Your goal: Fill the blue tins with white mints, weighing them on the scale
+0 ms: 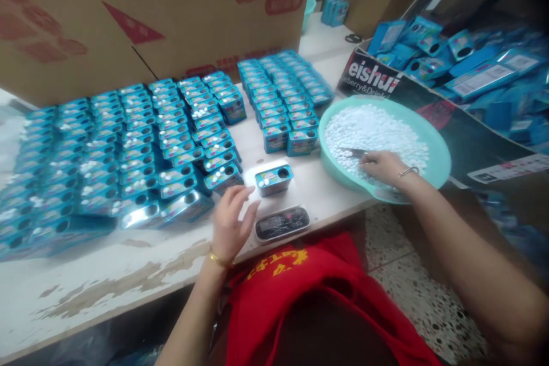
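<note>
A small blue box [273, 179] with a dark round hole and a few white tablets on top stands upright on a small scale [282, 225]. Just left of the box is my left hand [234, 220], its fingers apart and holding nothing. My right hand [381, 167] is closed on a metal scoop [354, 152] that dips into white tablets [377, 131]. A light green basin [441, 151] holds these tablets. Rows of similar blue boxes [141, 151] stand to the left, several with white tablets on top.
More blue boxes [281, 91] stand in rows behind the scale. A large cardboard box [171, 17] rises at the back of the white table [107, 291]. On the right, a dark printed carton [381, 83] is heaped with blue boxes. The table's front edge runs beside a red apron [300, 291].
</note>
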